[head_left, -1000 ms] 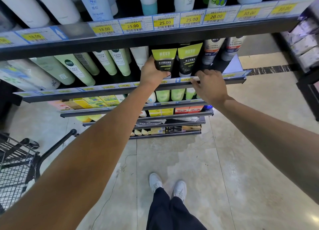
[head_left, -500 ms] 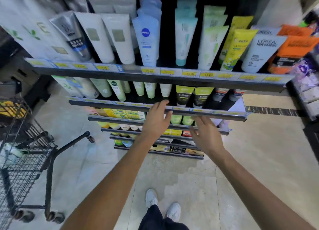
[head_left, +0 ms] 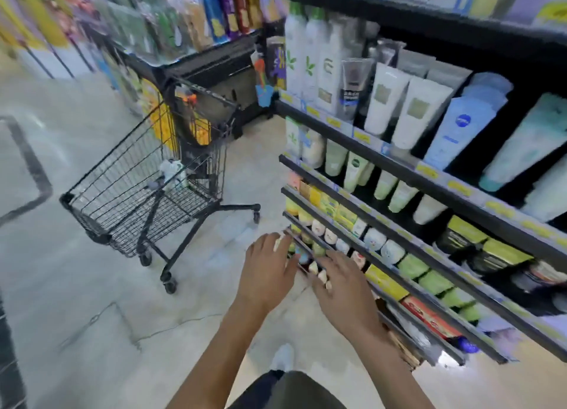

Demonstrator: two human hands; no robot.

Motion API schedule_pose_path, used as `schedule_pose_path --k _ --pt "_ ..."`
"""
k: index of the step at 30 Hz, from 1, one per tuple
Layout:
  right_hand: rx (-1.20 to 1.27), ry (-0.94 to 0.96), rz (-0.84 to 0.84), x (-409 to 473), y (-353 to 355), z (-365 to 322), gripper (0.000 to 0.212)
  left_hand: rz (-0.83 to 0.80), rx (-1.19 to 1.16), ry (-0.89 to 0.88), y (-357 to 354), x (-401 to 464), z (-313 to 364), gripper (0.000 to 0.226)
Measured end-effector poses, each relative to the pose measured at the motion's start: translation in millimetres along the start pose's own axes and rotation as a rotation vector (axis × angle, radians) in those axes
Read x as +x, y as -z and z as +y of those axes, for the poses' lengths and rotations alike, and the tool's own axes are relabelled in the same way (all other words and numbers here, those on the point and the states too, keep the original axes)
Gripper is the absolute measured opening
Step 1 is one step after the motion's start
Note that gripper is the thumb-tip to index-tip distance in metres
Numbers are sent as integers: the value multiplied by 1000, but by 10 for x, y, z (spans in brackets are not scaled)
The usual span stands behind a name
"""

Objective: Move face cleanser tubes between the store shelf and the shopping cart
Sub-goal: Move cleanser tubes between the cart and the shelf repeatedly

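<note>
Hands come first, low in the middle of the frame: our left hand [head_left: 266,275] and right hand [head_left: 343,289] both reach forward with fingers spread and loose, and we hold nothing in either. They hang side by side in front of the lower shelf rails, and we cannot tell through the blur whether any fingertip touches a rail. Past them, at left centre, stands the cart [head_left: 147,188], well apart from the hands, with a few pale items in its basket that may be tubes; they are too blurred to name. Farthest, across the right half, the shelf [head_left: 399,169] carries rows of cleanser tubes [head_left: 408,111] behind price strips. We judge the task partway at best: many tubes are on the shelf, and no tube is in hand.
</note>
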State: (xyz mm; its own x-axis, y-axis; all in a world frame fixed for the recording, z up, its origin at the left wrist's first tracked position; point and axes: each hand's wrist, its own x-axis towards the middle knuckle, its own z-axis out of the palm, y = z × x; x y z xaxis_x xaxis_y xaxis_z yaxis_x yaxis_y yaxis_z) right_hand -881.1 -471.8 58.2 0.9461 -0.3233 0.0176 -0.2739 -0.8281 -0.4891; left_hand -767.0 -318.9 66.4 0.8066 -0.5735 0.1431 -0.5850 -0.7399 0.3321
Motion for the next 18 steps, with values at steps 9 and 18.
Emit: schedule_pose_path --k 9,18 --pt "64 223 -212 318 -526 -799 63 72 37 379 303 -704 -880 48" --pt "63 443 -335 1009 -1172 -1878 43 187 29 687 661 -1217 -1906 40"
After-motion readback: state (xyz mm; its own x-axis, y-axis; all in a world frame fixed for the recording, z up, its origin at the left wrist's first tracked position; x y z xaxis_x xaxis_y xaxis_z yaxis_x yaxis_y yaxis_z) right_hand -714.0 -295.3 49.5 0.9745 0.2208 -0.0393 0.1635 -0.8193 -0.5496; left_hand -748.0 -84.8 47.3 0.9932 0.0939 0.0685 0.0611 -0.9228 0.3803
